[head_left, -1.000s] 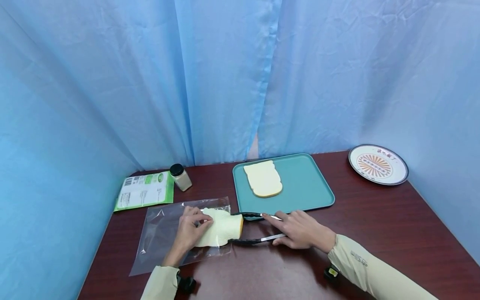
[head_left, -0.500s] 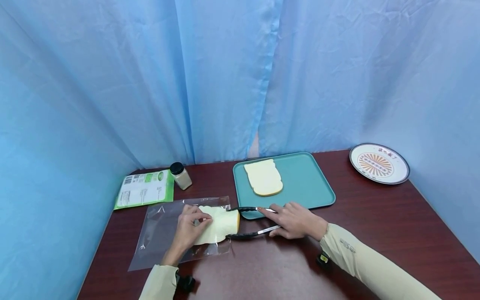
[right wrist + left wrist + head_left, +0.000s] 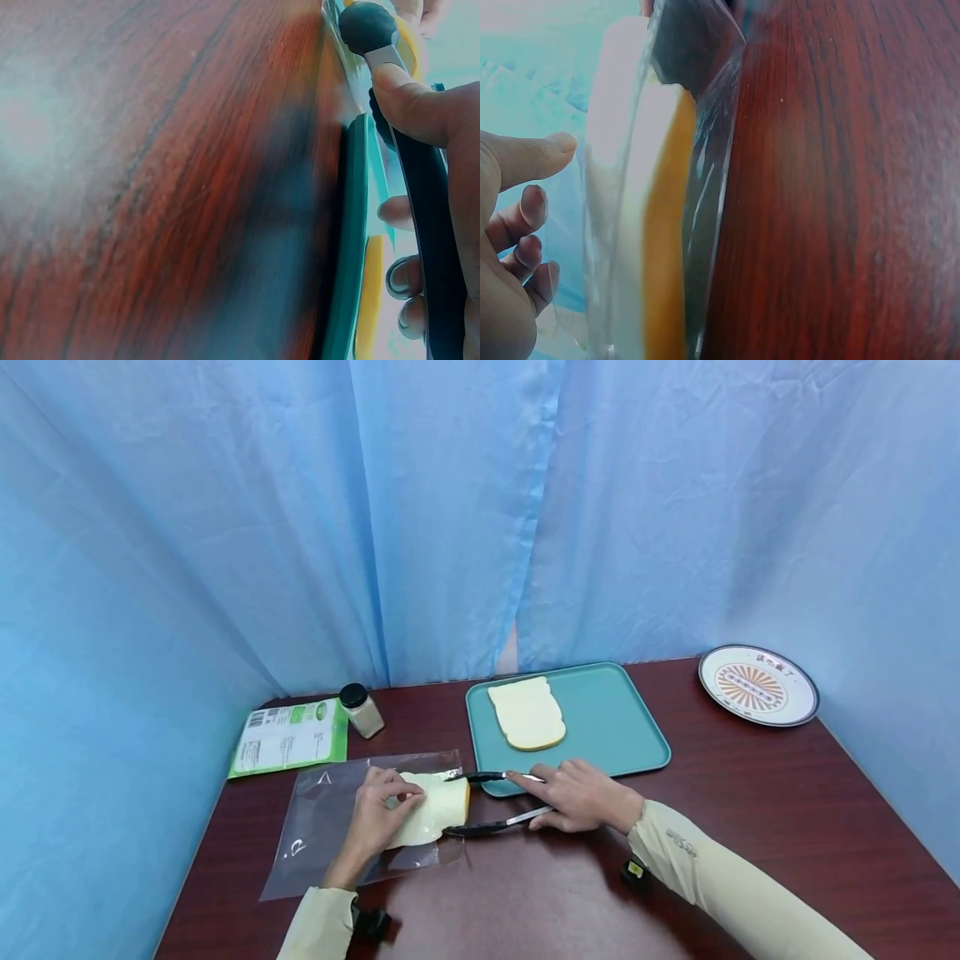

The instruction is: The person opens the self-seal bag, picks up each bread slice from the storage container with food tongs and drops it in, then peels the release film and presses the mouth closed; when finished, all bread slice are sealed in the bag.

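A clear plastic bag [image 3: 318, 814] lies flat on the table at the left, with a slice of white bread [image 3: 448, 808] well inside it and the orange-crusted end sticking out on the right. My left hand [image 3: 375, 814] lies over the bag, thumb and fingertips pinching its upper film above the bread. My right hand [image 3: 581, 797] grips a pair of tongs [image 3: 477, 829] with black tips and silver arms. The tips hold the slice by its two sides at the bag's mouth. In the right wrist view the thumb presses along one arm of the tongs [image 3: 427, 217].
A teal tray [image 3: 615, 718] with another bread slice [image 3: 527, 714] stands behind the tongs. A black-capped jar [image 3: 363, 713] and a green-and-white packet [image 3: 288, 739] sit at the back left. A patterned plate [image 3: 757, 685] leans at the far right, near the blue curtains [image 3: 450, 527].
My right hand has moved left with the tongs, pushing the bread slice further into the bag. My left hand has stayed nearly in place.
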A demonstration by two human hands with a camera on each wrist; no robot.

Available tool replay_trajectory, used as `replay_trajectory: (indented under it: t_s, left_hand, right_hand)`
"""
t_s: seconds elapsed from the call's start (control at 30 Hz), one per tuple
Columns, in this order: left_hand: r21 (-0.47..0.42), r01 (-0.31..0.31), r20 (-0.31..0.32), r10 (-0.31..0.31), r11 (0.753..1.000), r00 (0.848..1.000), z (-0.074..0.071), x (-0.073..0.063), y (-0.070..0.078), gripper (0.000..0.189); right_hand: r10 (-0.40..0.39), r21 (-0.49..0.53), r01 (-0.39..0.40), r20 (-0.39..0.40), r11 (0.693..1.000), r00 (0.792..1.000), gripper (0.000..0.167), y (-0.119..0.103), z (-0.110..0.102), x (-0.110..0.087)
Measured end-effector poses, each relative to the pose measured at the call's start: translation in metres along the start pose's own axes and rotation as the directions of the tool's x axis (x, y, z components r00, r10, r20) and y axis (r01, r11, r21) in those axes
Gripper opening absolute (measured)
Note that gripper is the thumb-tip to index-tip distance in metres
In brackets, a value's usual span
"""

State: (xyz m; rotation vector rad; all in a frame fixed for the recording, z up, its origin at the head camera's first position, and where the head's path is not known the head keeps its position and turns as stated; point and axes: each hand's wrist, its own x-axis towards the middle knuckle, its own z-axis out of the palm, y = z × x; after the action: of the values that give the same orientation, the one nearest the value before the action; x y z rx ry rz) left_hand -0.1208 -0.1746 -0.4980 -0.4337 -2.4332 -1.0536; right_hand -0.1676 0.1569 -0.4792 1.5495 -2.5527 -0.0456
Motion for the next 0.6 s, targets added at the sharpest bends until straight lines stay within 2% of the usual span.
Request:
replay_trajectory:
  t_s: [0.23,0.6]
  left_hand:
    - [0.018,0.000,0.004,0.000,1.000,1.000,-0.002,0.002,0.003,0.013]
    - [0.033,0.058,0.019,-0.058,0.998,0.998,-0.005,0.003,0.008,0.010]
  right_hand:
    - [-0.010,0.004,0.010,-0.008,1.000,1.000,0.071,-0.002,0.003,0.006]
    - [-0.040,-0.016,0.039,-0.047,0.999,0.998,0.071,-0.006,0.007,0.017]
